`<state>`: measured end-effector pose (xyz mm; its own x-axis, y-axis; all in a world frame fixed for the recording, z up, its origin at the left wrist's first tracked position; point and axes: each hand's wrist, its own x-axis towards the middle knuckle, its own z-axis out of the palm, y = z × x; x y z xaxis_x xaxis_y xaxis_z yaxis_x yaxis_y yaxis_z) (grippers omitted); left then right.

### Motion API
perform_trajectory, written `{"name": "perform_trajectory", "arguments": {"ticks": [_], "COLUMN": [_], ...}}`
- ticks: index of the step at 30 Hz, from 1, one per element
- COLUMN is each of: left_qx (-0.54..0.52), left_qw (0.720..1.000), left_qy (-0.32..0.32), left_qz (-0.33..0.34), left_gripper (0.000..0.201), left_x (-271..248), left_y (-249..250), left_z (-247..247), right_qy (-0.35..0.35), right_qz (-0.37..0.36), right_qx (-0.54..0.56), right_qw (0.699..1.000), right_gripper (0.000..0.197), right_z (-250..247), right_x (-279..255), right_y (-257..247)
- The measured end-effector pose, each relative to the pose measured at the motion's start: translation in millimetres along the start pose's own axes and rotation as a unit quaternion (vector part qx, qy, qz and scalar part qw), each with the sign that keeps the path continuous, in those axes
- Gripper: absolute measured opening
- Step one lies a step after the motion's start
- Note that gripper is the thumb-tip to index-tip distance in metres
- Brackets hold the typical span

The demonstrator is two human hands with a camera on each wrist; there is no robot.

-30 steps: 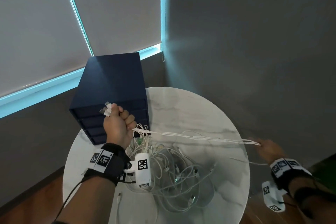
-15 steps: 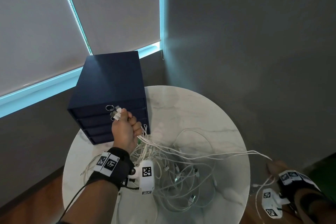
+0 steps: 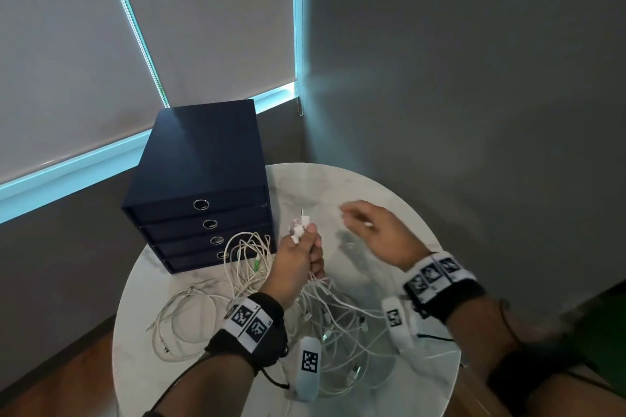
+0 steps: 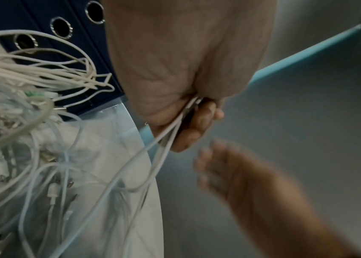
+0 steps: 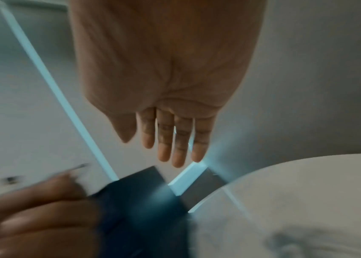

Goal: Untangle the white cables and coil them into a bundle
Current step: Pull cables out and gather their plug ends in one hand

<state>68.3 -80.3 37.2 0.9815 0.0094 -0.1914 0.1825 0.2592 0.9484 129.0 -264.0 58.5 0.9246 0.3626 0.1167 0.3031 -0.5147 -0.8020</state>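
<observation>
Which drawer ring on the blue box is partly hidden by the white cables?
The lowest ring on the blue box; white cables cross it, while three rings above show fully.

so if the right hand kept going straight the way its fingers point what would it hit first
Probably the connector ends sticking up from the left hand. The right hand is open, fingers aimed left toward them over the table. Depth is blurred, so it might pass behind.

One round table [image 3: 399,200], one drawer box [image 3: 203,159] — four drawers; two hands; cables [image 3: 338,322] too tangled to count.
</observation>
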Motion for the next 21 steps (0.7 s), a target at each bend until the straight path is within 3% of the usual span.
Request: {"name": "perform_trajectory", "arguments": {"ticks": [4, 9, 16, 19, 21], "left_qx": [0.064, 0.129, 0.131, 0.093, 0.047], "left_qw": [0.998, 0.99, 0.99, 0.995, 0.998], "left_qy": [-0.012, 0.006, 0.006, 0.003, 0.014], "left_qz": [0.02, 0.051, 0.046, 0.037, 0.036], "left_gripper": [0.036, 0.024, 0.033, 0.028, 0.023], "left_x": [-5.6, -9.0, -14.2, -15.4, -15.2], "left_y": [6.2, 3.8, 7.1, 6.5, 10.1], "left_z": [4.5, -9.3, -14.3, -12.1, -9.7], "right_qy": [-0.068, -0.139, -0.099, -0.068, -0.041], "right_qz": [-0.103, -0.161, -0.171, -0.117, -0.061], "right_qx": [-0.039, -0.103, -0.121, -0.073, 0.022], "right_qw": [0.992, 0.972, 0.973, 0.988, 0.997], "right_gripper": [0.049, 0.039, 0.028, 0.029, 0.035], "right_z": [34.8, 55.3, 61.8, 57.6, 57.9], "right_x": [13.9, 13.9, 12.6, 11.9, 7.4], "right_y": [-65.5, -79.4, -72.4, -69.8, -66.2]}}
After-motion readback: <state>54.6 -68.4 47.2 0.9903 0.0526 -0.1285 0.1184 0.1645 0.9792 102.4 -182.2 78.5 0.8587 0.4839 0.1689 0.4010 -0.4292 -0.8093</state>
